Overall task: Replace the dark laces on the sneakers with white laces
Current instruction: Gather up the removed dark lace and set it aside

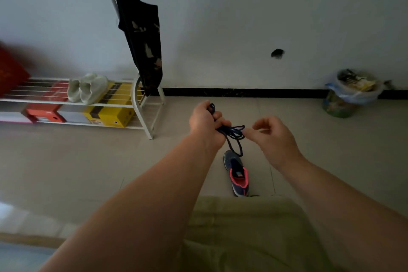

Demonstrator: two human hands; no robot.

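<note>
Clearly bundling: dark lace [233,133] bunched in the fist of the left hand [204,120], fingers curled tight round it, one end poking out above the knuckles, loops spilling toward the right hand [272,133] and dangling just below. Right hand half curled, fingertips [246,132] at the outer loop, pinching or merely touching impossible to tell. Sneaker [238,174] on the floor below both hands, eyelets apparently bare; no white lace visible anywhere. Probably best to gather the hanging loops evenly into the left fist, keep them from tangling, then set the bundle well aside before reaching for a white lace.
</note>
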